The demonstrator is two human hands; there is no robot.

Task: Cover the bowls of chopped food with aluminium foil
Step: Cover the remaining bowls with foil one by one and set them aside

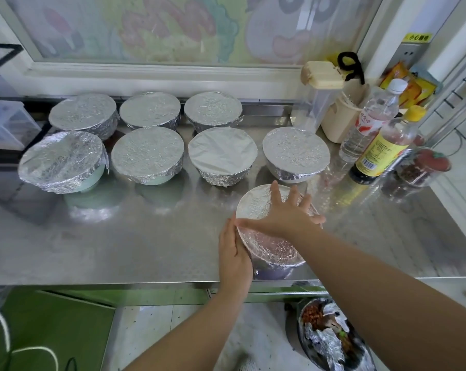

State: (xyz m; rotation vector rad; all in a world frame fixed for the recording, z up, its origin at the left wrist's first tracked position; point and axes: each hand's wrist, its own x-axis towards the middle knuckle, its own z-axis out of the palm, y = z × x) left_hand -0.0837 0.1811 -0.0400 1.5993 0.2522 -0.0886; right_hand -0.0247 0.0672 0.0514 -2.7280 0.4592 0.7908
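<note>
pressing hard could tear the foil [253,207] or nudge the bowl [272,273] off the counter [119,236] at its 6 o'clock edge; right hand [288,212] flat on top, fingers spread; left hand [233,253], fingers straight, against its 8 o'clock side.

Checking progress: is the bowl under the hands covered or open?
Covered: foil spans the top of the bowl and wraps its side; right hand rests on it.

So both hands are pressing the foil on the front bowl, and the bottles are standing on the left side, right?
Not quite. The head view shows the clear bottle and the yellow-capped bottle standing on the right side, not the left. The rest is right: the left hand and right hand both press the foil on the front bowl.
</note>
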